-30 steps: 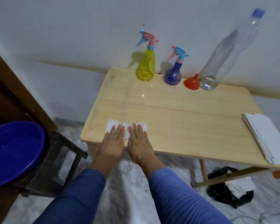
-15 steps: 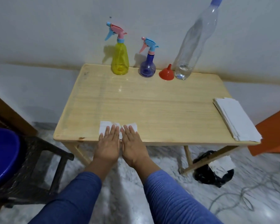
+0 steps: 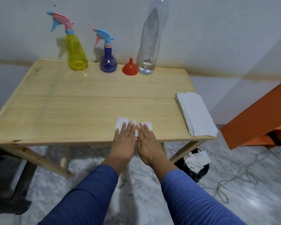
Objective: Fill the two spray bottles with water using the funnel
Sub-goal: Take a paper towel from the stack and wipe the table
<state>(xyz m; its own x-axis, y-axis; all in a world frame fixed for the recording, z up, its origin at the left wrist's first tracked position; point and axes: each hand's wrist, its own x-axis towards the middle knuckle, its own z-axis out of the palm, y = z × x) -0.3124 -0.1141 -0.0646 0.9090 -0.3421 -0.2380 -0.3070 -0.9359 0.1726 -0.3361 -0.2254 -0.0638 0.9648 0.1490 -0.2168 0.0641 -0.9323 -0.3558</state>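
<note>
Left hand [image 3: 124, 141] and right hand [image 3: 147, 142] lie flat, fingers straight, on a white tissue [image 3: 122, 124] — holding nothing. Yellow spray bottle [image 3: 76, 54], purple spray bottle [image 3: 108, 61], red funnel [image 3: 130, 69] and clear bottle [image 3: 150, 44] stand along the table [image 3: 71, 103] rear edge.

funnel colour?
Red. The funnel sits wide end down between the purple spray bottle and the clear bottle; head view.

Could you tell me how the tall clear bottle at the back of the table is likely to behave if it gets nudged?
The clear bottle is probably light and tippy: it stands tall and narrow, with only a little water at its base. Its thin clear wall would likely dent under a firm grip. If it fell, it might hit the funnel close beside it.
</note>
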